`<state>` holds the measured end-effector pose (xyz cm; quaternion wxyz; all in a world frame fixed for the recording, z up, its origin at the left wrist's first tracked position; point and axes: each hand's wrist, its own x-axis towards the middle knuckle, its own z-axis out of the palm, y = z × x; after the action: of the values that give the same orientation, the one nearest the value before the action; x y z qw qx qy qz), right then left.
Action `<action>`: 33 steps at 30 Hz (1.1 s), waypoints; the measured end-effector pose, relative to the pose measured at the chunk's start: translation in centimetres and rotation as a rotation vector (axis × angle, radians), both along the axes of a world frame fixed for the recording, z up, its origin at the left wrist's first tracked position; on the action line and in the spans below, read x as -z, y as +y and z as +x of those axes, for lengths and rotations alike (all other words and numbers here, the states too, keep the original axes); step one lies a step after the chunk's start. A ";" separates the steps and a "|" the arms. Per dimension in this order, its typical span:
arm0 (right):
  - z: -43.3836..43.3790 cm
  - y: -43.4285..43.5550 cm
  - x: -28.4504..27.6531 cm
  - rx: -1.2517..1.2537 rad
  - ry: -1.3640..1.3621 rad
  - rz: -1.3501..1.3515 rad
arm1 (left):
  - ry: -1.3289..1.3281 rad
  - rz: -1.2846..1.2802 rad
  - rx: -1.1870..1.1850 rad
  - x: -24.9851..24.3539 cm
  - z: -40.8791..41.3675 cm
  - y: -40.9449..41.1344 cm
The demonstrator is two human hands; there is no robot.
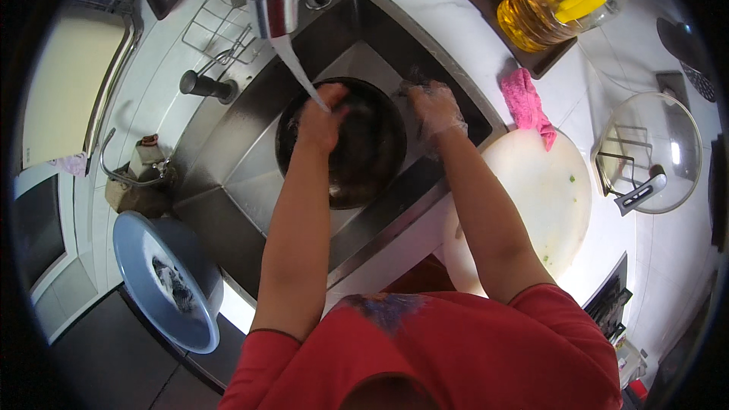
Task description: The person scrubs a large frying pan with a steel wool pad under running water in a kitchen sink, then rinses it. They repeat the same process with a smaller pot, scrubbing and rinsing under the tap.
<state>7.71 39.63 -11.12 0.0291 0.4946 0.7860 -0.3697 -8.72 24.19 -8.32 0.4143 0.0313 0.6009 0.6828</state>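
Observation:
A round dark pan (369,142) lies in the stainless-steel sink (248,182). A stream of water runs from the metal faucet (274,11) onto my left hand (320,117), which is over the left part of the pan, its fingers blurred. My right hand (435,107) is beyond the pan's right side, near the sink wall, and seems to be in a thin clear plastic glove. Something dark shows at its fingertips; whether that hand grips it is unclear. No pan handle can be made out.
Right of the sink are a round pale cutting board (535,182), a pink cloth (524,103) and a glass lid (655,148) on a rack. A large oil jar (547,11) stands at back right. A blue basin (128,256) tilts at left. A wire rack (213,25) is behind the sink.

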 end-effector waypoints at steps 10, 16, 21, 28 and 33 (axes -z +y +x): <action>-4.0 -4.4 -3.6 -0.032 0.137 0.015 | 0.704 -0.500 0.239 -2.6 -0.9 -0.2; -5.0 -14.2 4.5 -0.890 0.257 0.495 | 0.947 -0.992 0.274 2.7 1.5 -16.6; -10.2 -7.3 5.9 -0.845 0.111 0.559 | 0.762 -1.150 0.603 4.3 5.1 -24.9; -7.7 -13.6 3.1 -0.824 0.175 0.484 | 0.662 -1.196 0.887 7.2 5.7 -26.5; -13.7 -12.9 3.4 -1.119 0.222 0.619 | 0.732 -1.232 1.087 10.0 5.2 -26.2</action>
<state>-6.01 26.73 -14.56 -0.0079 -0.0453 0.9935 -0.1038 -3.49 -2.02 -18.33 0.4062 0.2993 0.8571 -0.1034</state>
